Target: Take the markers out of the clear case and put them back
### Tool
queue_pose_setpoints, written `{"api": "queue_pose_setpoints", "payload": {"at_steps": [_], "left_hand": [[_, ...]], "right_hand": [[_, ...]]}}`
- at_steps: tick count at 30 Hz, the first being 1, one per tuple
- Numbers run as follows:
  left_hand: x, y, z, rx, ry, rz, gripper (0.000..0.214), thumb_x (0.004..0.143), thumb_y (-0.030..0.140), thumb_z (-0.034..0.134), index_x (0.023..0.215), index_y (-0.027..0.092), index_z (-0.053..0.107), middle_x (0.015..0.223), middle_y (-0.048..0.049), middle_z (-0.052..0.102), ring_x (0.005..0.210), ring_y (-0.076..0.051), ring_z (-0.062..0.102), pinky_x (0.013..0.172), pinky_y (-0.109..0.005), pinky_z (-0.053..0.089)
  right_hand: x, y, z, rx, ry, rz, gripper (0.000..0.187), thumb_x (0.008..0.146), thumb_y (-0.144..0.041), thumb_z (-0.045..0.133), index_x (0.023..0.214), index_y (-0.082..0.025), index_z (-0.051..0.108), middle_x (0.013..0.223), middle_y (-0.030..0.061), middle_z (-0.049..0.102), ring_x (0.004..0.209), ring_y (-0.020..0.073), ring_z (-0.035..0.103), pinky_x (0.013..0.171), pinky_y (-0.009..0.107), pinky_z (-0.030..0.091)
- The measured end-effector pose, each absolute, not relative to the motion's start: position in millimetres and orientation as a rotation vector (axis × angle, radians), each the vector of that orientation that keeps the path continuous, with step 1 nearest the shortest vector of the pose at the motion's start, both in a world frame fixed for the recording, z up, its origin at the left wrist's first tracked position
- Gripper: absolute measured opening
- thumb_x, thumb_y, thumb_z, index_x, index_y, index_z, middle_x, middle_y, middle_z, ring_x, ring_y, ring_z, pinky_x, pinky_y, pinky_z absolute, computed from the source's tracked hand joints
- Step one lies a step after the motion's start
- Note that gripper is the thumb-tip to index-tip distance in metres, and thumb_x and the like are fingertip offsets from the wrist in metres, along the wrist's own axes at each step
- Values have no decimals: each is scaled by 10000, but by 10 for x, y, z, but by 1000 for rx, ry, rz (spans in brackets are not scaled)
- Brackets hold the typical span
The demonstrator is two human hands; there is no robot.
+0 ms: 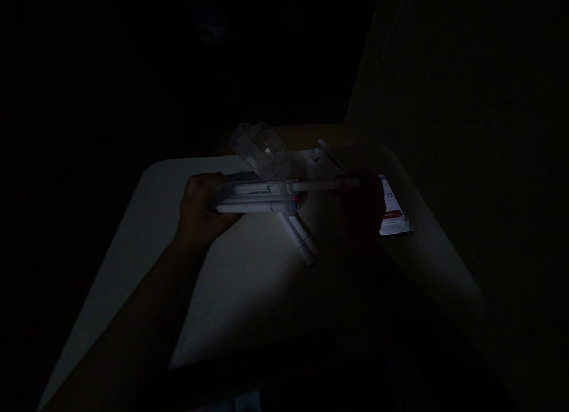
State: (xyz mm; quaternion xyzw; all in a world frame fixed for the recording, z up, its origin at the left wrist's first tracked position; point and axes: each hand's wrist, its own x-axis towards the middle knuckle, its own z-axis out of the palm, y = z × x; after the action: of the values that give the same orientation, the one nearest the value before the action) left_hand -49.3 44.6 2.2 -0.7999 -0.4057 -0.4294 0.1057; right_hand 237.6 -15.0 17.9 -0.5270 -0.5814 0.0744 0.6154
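My left hand (200,207) is wrapped round a clear plastic marker case (288,206), which lies sideways with several white markers (249,207) inside. The case's clear lid (262,148) hangs open at the far side. In my right hand (362,201), closed and in deep shadow, is one white marker (317,185). Its left end reaches the open mouth of the case; whether it is inside I cannot tell. Two loose markers (300,240) lie on the table just below the case.
Several more markers (322,157) lie on the pale table (231,281) behind the right hand. A phone (391,207) with a lit screen rests right of that hand. The room is very dark, and a dark object (267,353) lies along the near edge.
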Motion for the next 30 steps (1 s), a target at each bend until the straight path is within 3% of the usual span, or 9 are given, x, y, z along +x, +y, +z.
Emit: {"api": "queue_pose_setpoints", "payload": {"at_steps": [5,12,19,30], "left_hand": [[-494,442,20,-2354,-1226,-1245,628,581,383,762,1128,158,549,1093,-114,568,1043,-224,548,875,-345,477],[-487,447,23,-2365,-1201,-1251,616,584,379,761,1121,165,550,1107,-108,575,1053,-222,546,893,-351,468],[-474,447,26,-2359,-1203,-1247,618,592,389,755,1130,170,545,1108,-107,563,1042,-220,550,872,-355,479],[-480,441,21,-2372,-1208,-1253,622,584,367,762,1136,181,544,1101,-95,566,1062,-219,542,885,-348,477]], "right_hand": [[2332,-157,223,-1258,-1320,180,248,823,-353,532,1040,-233,520,978,30,610,821,124,611,676,262,523],[2299,-162,283,-1254,-1422,170,158,812,-284,517,946,-213,563,944,37,635,868,134,604,698,254,520],[2303,-88,198,-1249,-1539,134,237,821,-239,469,1037,-209,562,1031,63,627,954,156,587,808,309,508],[2292,-84,146,-1184,-1659,114,362,815,-203,379,1151,-199,514,1111,96,597,1002,162,578,809,308,516]]}}
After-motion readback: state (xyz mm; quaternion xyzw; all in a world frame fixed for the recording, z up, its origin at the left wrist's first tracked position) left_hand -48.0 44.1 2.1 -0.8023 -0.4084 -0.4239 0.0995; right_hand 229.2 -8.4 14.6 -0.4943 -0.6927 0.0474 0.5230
